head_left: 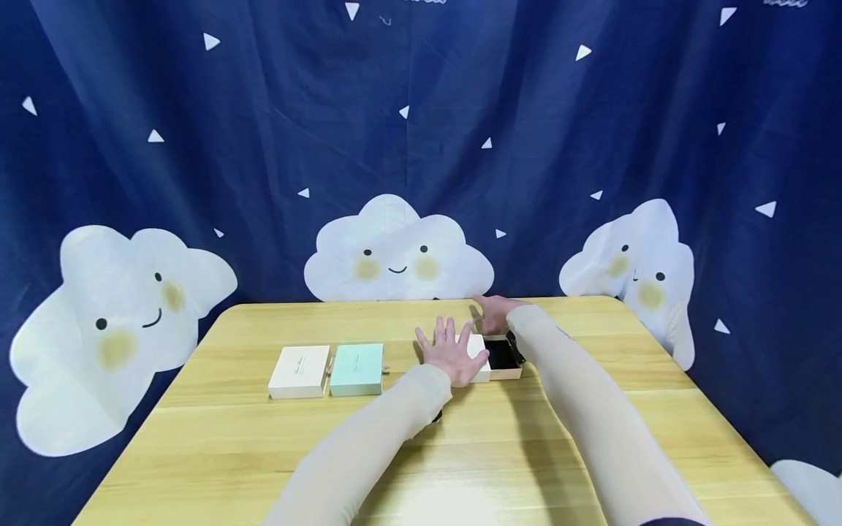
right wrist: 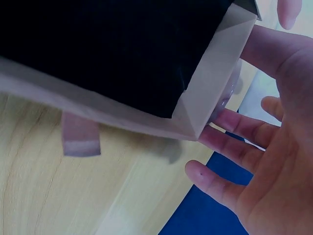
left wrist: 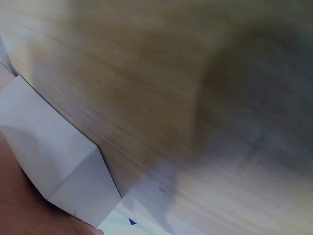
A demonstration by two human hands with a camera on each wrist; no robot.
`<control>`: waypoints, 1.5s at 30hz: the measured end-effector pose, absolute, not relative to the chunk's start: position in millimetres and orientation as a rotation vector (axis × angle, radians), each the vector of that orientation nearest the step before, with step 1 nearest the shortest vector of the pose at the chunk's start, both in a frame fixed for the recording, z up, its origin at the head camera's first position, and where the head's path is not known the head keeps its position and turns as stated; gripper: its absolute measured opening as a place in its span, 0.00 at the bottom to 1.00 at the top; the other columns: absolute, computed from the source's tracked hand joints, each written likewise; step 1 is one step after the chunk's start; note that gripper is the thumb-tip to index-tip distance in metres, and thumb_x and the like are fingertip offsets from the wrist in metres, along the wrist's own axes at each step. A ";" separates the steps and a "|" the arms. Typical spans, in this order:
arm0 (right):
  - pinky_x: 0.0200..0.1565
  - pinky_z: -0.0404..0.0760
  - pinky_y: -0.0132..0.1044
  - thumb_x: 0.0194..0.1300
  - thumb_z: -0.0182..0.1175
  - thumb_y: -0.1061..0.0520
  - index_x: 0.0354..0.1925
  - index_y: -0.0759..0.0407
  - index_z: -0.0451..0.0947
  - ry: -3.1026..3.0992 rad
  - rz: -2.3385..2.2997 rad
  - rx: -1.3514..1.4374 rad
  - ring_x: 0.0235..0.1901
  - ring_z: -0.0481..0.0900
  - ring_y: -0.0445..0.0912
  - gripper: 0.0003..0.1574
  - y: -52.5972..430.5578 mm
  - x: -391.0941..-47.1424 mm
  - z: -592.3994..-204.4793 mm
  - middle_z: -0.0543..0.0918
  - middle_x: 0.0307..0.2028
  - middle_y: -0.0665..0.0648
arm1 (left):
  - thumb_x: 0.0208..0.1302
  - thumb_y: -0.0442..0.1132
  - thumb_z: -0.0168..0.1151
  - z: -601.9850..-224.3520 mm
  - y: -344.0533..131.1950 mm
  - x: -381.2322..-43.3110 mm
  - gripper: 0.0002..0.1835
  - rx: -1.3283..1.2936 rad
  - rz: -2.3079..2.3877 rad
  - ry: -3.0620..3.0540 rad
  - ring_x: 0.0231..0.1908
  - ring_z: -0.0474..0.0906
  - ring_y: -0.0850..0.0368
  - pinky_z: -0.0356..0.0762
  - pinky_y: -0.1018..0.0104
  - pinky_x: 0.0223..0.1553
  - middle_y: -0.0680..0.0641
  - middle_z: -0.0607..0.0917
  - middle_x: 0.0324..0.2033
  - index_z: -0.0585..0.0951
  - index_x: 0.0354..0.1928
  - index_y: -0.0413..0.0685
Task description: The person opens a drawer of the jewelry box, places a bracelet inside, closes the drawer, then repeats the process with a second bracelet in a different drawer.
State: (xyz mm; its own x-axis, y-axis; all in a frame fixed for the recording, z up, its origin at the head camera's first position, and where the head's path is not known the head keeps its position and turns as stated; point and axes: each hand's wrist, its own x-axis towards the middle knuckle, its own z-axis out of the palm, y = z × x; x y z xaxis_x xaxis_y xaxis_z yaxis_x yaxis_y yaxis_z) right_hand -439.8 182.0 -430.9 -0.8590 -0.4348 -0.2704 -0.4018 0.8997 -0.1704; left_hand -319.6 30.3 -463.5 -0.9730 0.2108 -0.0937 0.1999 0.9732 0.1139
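My left hand lies flat with spread fingers on the white sleeve of a drawer-style gift box. That pale sleeve also shows beside the hand in the left wrist view. From its right side the drawer is pulled out, showing a black lining and a pinkish ribbon tab. Just beyond the drawer's far edge is my right hand, its thumb and fingers around a pale, glossy curved band that looks like a bangle. The drawer wall partly hides this band.
To the left on the wooden table lie a closed white box and a closed mint-green box, side by side. A dark blue curtain with clouds hangs behind the table's far edge.
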 end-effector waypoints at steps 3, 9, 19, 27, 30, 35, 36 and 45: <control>0.51 0.80 0.47 0.53 0.71 0.53 0.76 0.68 0.50 2.772 -0.179 -0.649 0.45 0.79 0.54 0.62 184.7 -437.0 -429.9 0.80 0.54 0.71 | 0.70 0.76 0.30 -466.1 32.3 -321.7 0.42 0.311 0.164 3.008 0.80 0.31 0.45 0.33 0.24 0.70 0.46 0.45 0.81 0.46 0.81 0.71; 0.53 0.80 0.49 0.52 0.71 0.52 0.76 0.69 0.51 2.795 -0.230 -0.709 0.47 0.79 0.56 0.62 188.9 -431.3 -422.4 0.80 0.56 0.73 | 0.68 0.77 0.27 -471.1 34.3 -325.2 0.43 0.304 0.147 3.004 0.80 0.30 0.45 0.31 0.24 0.70 0.46 0.44 0.81 0.44 0.81 0.72; 0.63 0.76 0.50 0.51 0.75 0.51 0.77 0.70 0.47 2.800 -0.155 -0.744 0.59 0.77 0.59 0.68 190.9 -424.8 -403.8 0.75 0.64 0.73 | 0.69 0.76 0.28 -471.0 31.8 -324.3 0.42 0.304 0.154 3.010 0.80 0.31 0.44 0.31 0.24 0.70 0.46 0.45 0.81 0.46 0.81 0.70; 0.60 0.77 0.54 0.56 0.71 0.45 0.79 0.63 0.46 2.821 -0.087 -0.709 0.57 0.77 0.55 0.65 192.8 -411.1 -389.8 0.76 0.64 0.65 | 0.69 0.76 0.26 -473.4 31.8 -327.1 0.42 0.309 0.139 2.977 0.80 0.28 0.44 0.30 0.24 0.69 0.46 0.42 0.81 0.43 0.81 0.72; 0.63 0.70 0.65 0.55 0.72 0.44 0.80 0.58 0.45 2.833 -0.040 -0.666 0.65 0.73 0.58 0.67 192.2 -404.2 -383.4 0.73 0.68 0.63 | 0.70 0.76 0.26 -471.1 31.3 -325.9 0.42 0.310 0.144 2.981 0.80 0.29 0.44 0.30 0.24 0.70 0.46 0.43 0.81 0.44 0.81 0.71; 0.65 0.60 0.74 0.53 0.76 0.46 0.81 0.54 0.44 2.825 -0.028 -0.670 0.71 0.66 0.60 0.70 192.0 -394.1 -377.4 0.69 0.71 0.62 | 0.70 0.75 0.27 -467.6 30.2 -322.0 0.42 0.315 0.165 2.987 0.80 0.30 0.44 0.31 0.25 0.71 0.45 0.44 0.81 0.46 0.81 0.69; 0.65 0.60 0.74 0.53 0.76 0.47 0.81 0.53 0.44 2.821 -0.025 -0.675 0.71 0.67 0.59 0.70 192.2 -392.3 -376.9 0.69 0.71 0.62 | 0.70 0.75 0.26 -467.9 30.2 -322.1 0.42 0.316 0.160 2.982 0.80 0.29 0.44 0.31 0.25 0.71 0.45 0.43 0.81 0.45 0.81 0.69; 0.62 0.70 0.67 0.49 0.77 0.49 0.80 0.53 0.47 2.799 0.040 -0.752 0.67 0.72 0.57 0.70 192.8 -375.0 -378.3 0.72 0.69 0.62 | 0.70 0.75 0.29 -468.2 30.3 -321.2 0.42 0.327 0.164 3.005 0.80 0.32 0.44 0.32 0.25 0.71 0.45 0.46 0.81 0.47 0.81 0.69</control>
State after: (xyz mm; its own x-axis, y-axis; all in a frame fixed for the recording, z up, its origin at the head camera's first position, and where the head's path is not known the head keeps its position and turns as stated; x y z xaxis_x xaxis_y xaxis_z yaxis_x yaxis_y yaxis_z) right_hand -375.0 192.8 -378.3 -0.8378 -0.4905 -0.2396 -0.4972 0.8669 -0.0362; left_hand -321.2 30.3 -468.2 -0.9702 0.2199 -0.1015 0.2075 0.9709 0.1198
